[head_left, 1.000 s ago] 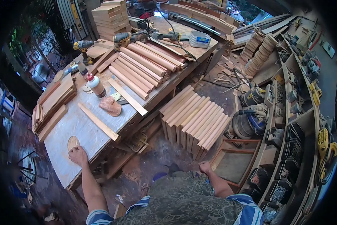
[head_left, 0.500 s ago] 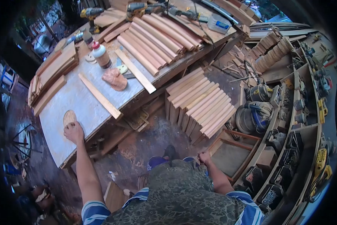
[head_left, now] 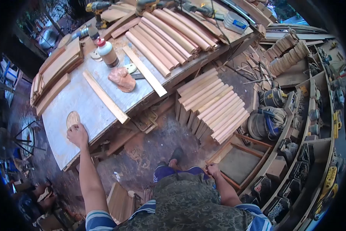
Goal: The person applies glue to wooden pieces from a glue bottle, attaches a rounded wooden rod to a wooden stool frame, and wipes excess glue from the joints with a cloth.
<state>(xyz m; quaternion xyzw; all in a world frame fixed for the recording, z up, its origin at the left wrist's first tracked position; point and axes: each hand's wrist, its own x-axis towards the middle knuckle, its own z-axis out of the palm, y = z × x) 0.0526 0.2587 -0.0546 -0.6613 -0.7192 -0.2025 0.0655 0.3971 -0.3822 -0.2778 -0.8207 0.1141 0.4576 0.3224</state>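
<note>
On the near left corner of the workbench (head_left: 61,148), my left hand (head_left: 77,135) has its curled fingers on the lower edge of a flat oval wooden piece (head_left: 73,118). That piece lies flat on the bench top. Down beside my thigh, my right hand (head_left: 213,169) is closed; whether anything is inside it stays hidden. A thin wooden strip (head_left: 105,97) runs across the bench beyond my left hand. Farther off stand a glue bottle (head_left: 107,54) with a red cap and a reddish-brown lump (head_left: 122,79), whose kind I cannot make out.
Rounded wooden rails (head_left: 153,46) lie side by side on the bench, with a drill (head_left: 96,13) behind them. Stacked boards (head_left: 215,106) stand on the floor. A wooden frame (head_left: 240,158) is near my right hand, beside shelving (head_left: 315,150) with tools.
The whole view has shifted slightly, so the bench and stacks sit a little farther right. My left hand stays at the oval piece, and my right hand stays low by my leg.
</note>
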